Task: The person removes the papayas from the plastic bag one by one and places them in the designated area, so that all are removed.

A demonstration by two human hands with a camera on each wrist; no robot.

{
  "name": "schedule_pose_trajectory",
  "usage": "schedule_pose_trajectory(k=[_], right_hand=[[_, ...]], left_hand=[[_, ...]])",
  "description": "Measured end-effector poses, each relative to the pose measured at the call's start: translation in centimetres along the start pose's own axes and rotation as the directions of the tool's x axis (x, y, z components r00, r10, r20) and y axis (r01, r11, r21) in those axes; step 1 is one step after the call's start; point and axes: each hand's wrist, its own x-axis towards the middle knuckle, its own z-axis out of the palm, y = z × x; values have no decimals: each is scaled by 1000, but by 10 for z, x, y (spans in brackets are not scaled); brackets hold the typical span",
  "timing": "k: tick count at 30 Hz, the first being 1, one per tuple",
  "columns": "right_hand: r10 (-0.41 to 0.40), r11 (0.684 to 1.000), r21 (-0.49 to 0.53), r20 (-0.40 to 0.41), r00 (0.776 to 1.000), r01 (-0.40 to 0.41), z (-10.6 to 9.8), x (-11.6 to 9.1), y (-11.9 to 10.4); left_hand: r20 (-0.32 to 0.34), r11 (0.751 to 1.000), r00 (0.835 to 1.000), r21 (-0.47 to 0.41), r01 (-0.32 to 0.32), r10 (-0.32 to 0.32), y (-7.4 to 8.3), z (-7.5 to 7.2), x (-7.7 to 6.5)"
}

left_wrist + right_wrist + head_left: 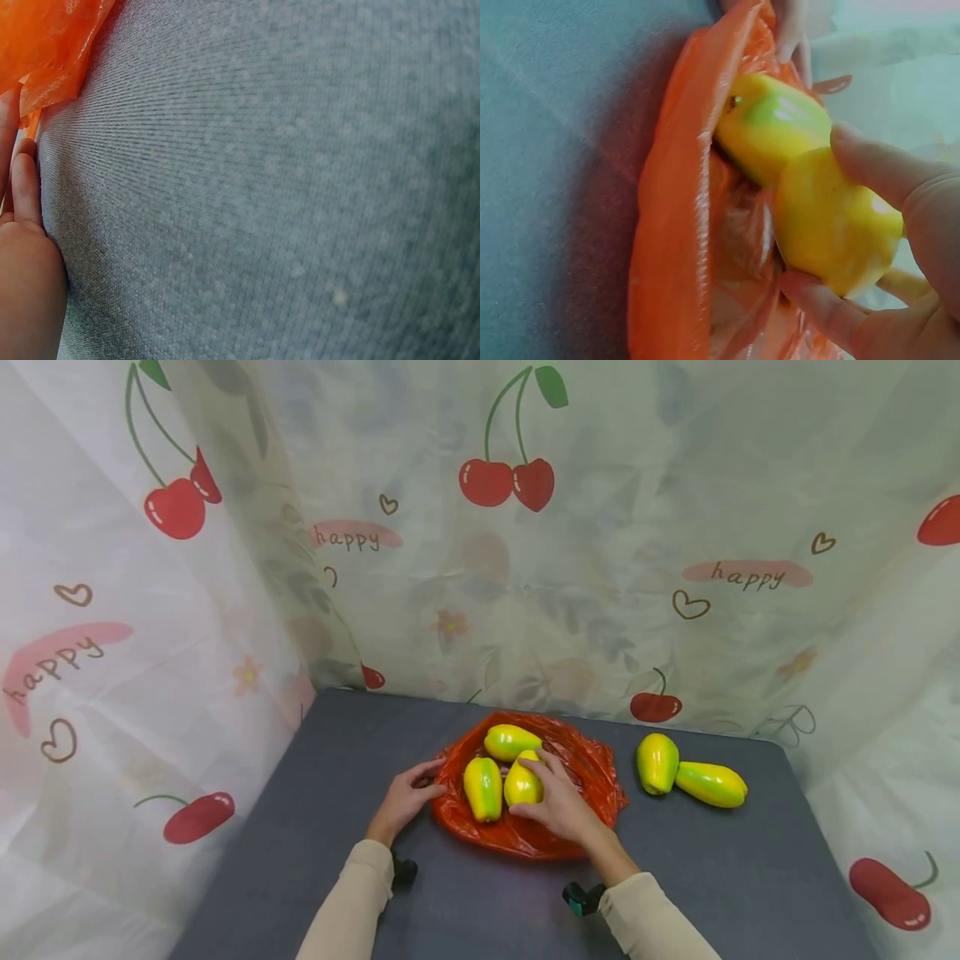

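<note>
A red plastic bag (555, 839) lies spread open on the dark table, with two yellow-green papayas (483, 789) resting in it. My right hand (555, 797) grips a third papaya (522, 783) over the bag, thumb on one side and fingers on the other. In the right wrist view this held papaya (836, 217) overlaps another papaya (772, 124) behind it. At the bag's left edge, my left hand (408, 797) pinches the plastic between thumb and fingers. The left wrist view catches only part of that hand (26, 262) beside the orange-looking bag (49, 45).
Two more papayas (657, 764) lie touching each other on the table to the right of the bag. The grey table (322, 760) is bordered at the back and sides by a printed curtain (585, 568) with cherries. Each wrist carries a small black device.
</note>
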Motion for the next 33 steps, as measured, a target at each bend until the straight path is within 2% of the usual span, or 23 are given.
schedule_pose_trajectory(k=[14, 23, 33], right_hand=[[-69, 997, 30, -60, 996, 71, -18, -5, -14], [-46, 997, 52, -85, 995, 50, -32, -16, -8], [-47, 998, 25, -141, 989, 51, -47, -26, 8]], left_hand=[[-7, 1000, 1000, 8, -9, 9, 0, -1, 1], [-1, 1000, 1000, 18, 8, -8, 0, 0, 1], [-3, 1000, 1000, 8, 18, -18, -1, 1, 2]])
